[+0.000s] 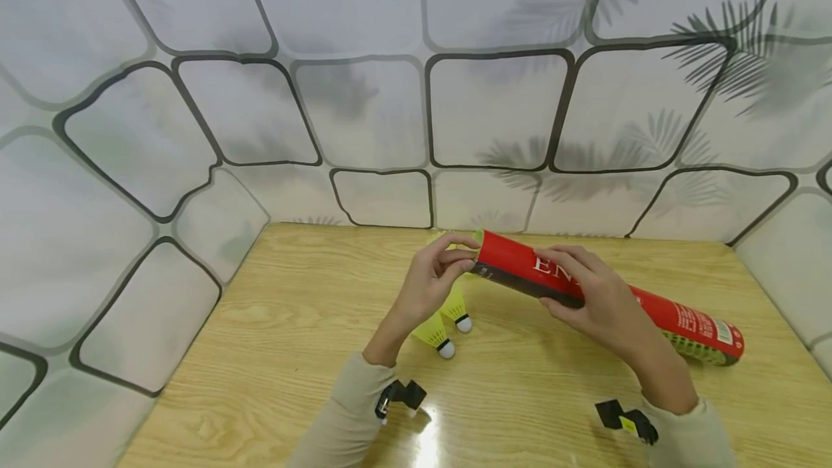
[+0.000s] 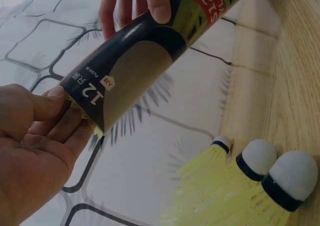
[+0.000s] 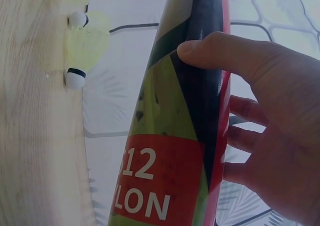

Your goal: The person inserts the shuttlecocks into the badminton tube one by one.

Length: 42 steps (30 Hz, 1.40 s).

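My right hand point(image 1: 601, 298) grips a red and black shuttlecock tube point(image 1: 689, 316) around its middle, thumb on the near side. The tube slants, its open end raised toward the left. In the left wrist view a jagged yellow skirt edge of a shuttlecock point(image 2: 98, 132) shows at the mouth. My left hand point(image 1: 425, 276) has thumb and fingers at that mouth, pinching the skirt edge; the exact contact is partly hidden. Below the left hand lie yellow shuttlecocks with white heads, one point(image 1: 445, 347) nearer and another point(image 1: 463, 322) just behind. The left wrist view shows a third shuttlecock point(image 2: 220, 145).
The wooden table point(image 1: 273, 352) carries the shuttlecocks. Behind it and on both sides rise pale walls point(image 1: 364, 114) with a dark stone-outline and leaf pattern. The tube's closed end is low over the right side of the table.
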### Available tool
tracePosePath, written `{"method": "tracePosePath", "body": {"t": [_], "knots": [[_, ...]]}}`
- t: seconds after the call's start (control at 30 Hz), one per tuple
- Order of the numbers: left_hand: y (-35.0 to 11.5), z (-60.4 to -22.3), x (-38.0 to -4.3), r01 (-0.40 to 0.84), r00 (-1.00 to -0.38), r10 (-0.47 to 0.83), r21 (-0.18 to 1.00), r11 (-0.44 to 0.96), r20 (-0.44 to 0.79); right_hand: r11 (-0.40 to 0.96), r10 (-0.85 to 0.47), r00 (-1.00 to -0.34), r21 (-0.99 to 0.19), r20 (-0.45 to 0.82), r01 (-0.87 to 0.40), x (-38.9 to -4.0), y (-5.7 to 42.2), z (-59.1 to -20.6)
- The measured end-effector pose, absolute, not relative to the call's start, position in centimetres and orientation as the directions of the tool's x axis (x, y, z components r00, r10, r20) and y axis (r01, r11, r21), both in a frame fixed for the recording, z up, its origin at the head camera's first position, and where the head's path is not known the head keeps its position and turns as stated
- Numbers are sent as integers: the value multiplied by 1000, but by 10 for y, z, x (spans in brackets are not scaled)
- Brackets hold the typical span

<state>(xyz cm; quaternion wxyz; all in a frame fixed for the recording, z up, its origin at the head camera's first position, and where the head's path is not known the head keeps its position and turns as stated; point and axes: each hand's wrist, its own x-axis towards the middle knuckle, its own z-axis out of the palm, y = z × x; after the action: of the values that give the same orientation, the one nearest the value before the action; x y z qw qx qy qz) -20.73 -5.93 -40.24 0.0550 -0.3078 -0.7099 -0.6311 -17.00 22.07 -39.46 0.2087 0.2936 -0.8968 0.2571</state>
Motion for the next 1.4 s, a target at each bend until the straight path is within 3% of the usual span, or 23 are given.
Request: {"method": "tracePosePath", "body": {"t": [0.87, 1.4], "knots": [[-76, -398, -212, 486, -761, 440, 868, -98, 476, 695, -404, -744, -349, 532, -628, -171, 225, -391], [-90, -406, -221, 465, -809, 457, 877, 116, 369, 701, -392, -756, -361, 525, -615, -170, 228, -392]]}}
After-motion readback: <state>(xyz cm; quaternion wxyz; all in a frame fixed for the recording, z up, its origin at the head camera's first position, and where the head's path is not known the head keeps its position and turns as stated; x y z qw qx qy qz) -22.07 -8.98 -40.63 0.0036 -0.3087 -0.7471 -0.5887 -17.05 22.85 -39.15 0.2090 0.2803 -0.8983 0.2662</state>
